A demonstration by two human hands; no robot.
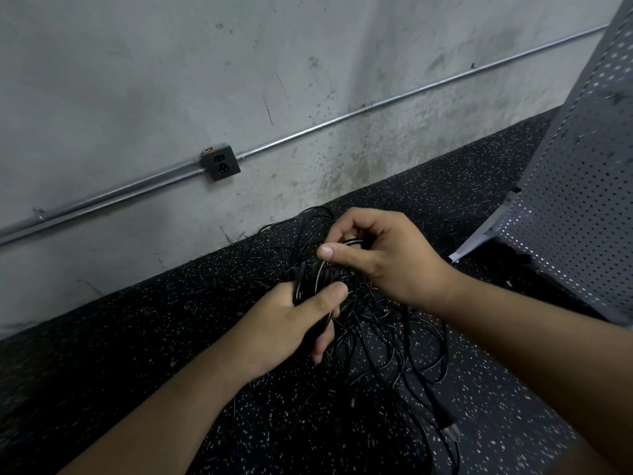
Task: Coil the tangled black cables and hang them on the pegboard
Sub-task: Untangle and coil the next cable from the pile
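My left hand (287, 323) has its grip closed around a bundle of gathered loops of the black cables (303, 281), above the speckled floor (102, 371). My right hand (387, 258), just above it, pinches one strand in a narrow grip. The rest of the tangle trails loose below my hands. The pegboard (582, 173) stands at my right.

A stained grey concrete wall (171, 63) fills the upper left and middle of the frame. Metal conduit (342, 117) runs across it on a slant, from the left edge up toward the upper right. It meets a dark square outlet box (221, 163) left of centre. Below the wall, a black white-flecked rubber floor (102, 354) fills the lower frame.
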